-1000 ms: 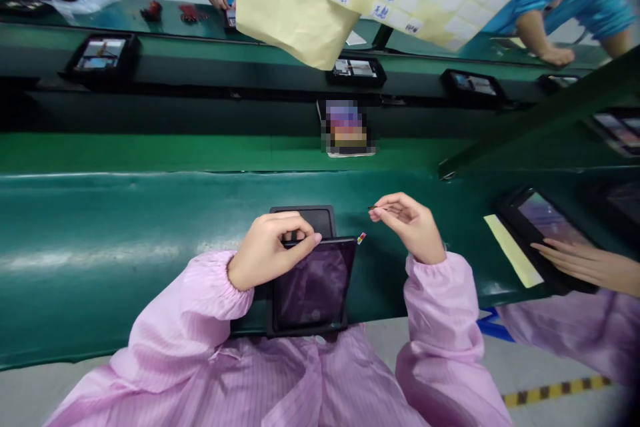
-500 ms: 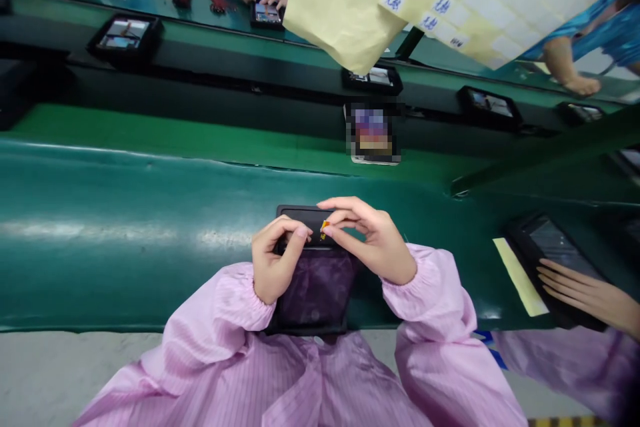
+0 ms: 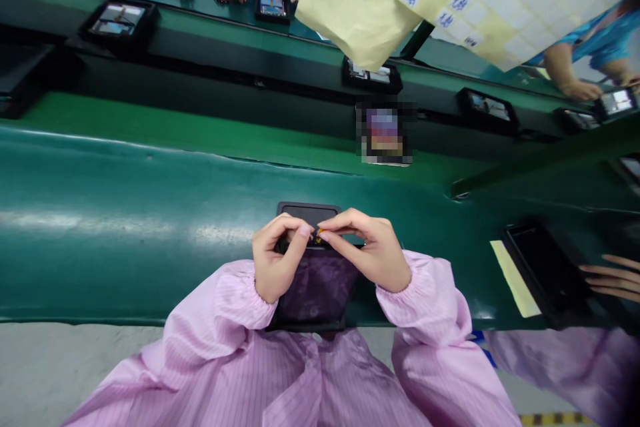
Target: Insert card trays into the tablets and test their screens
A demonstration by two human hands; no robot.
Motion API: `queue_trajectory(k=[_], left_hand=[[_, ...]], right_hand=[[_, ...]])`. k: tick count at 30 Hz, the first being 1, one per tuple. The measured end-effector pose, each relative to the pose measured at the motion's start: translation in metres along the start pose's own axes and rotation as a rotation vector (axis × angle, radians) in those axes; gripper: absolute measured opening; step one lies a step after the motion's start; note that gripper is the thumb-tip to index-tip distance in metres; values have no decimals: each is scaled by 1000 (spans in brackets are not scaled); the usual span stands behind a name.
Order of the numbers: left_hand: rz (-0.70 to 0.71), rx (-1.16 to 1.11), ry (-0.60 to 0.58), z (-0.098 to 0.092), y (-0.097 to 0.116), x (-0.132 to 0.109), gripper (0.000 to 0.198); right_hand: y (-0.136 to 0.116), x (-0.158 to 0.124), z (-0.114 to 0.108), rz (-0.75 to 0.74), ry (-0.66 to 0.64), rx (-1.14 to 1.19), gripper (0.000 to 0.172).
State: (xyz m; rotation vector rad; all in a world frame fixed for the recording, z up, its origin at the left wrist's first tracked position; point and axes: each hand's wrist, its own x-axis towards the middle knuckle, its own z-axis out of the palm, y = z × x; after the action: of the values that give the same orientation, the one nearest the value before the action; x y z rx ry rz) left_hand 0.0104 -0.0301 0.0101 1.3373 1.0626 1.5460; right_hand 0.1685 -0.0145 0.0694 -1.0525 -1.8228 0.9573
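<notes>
The right hand (image 3: 374, 248) pinches a small yellow-orange piece (image 3: 319, 236), thin and flat-looking, between the tips of thumb and forefinger, its other fingers lightly bent. The left hand (image 3: 274, 259) is curled, thumb drawn in against the forefinger just beside that piece; whether it grips anything cannot be told. Both hands come out of loose pink striped sleeves (image 3: 215, 310) with gathered cuffs.

The piece sits at the far edge of a dark, glossy rectangular screen panel (image 3: 317, 290) with faint purplish reflections, which lies on the near side of the hands. On their far side shows the rim of a matte black tray (image 3: 309, 206) with rounded corners. Around it spreads a smooth, shiny green tabletop (image 3: 125, 207).

To the right, a co-worker's fingers (image 3: 617, 278) are near a black rectangular device (image 3: 543, 263), with a pale yellow strip (image 3: 515, 279) along its left side. Farther off, black box-like holders (image 3: 370, 77) stand on a dark conveyor, beneath hanging yellow paper sheets (image 3: 357, 23).
</notes>
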Motion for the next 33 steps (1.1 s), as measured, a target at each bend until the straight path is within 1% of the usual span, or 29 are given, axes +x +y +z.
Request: queue_trajectory(k=[4,8,12,14,16,22,26,33], left_hand=[[-7,-3,-1,0,0,0,10],[-9,-12,-4,-1,0,0,10],[-10,-12,1,-1,1,-1,10],[-9,-7,6,-1,2,-1,10],[-7,0,9,0,2,-1,10],[-1,9,12,-1,3,-1,10],[3,10,13,-1,4,-2,10],[-7,15,18,-1,3,0,10]], right_hand=[[-1,0,-1,-17,-26,-17,7],[-2,0,-3,15,-79,-2,4],[-1,2,-4,121,-133,83,5],[-2,3,-5,196,-137,132,12],[-2,5,-6,235,-138,132,16],[-4,7,-6,109,-191,-62,14],[-3,5,-5,70,-242,-101,12],[-3,8,-7,18,-304,-166,14]])
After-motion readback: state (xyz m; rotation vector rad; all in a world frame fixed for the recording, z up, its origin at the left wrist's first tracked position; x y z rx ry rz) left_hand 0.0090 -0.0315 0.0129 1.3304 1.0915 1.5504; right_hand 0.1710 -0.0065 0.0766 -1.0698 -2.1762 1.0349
